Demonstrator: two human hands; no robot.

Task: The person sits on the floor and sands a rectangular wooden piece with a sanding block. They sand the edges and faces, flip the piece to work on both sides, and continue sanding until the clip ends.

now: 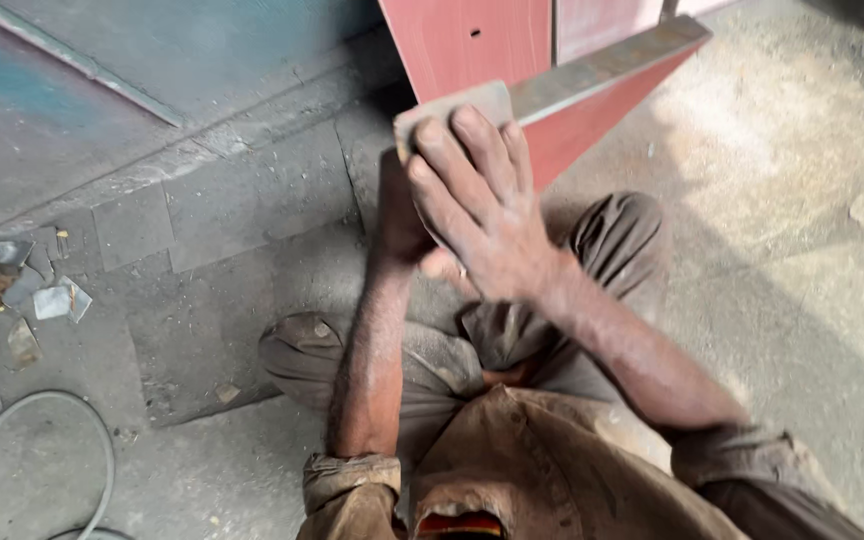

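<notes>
The right hand (477,205) lies palm down, fingers (452,165) stretched flat and close together, forearm bare below a rolled sleeve. The left hand (399,215) sits just under it (mostly hidden, its grip unclear), wrist straight, forearm rising nearly upright from its rolled cuff.

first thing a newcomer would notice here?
The right hand, dusty, pressed flat over the near end of a grey edge of a red panel at top centre, the left hand behind it. Then the knees folded on the grimy floor, and a hose looping at lower left.
</notes>
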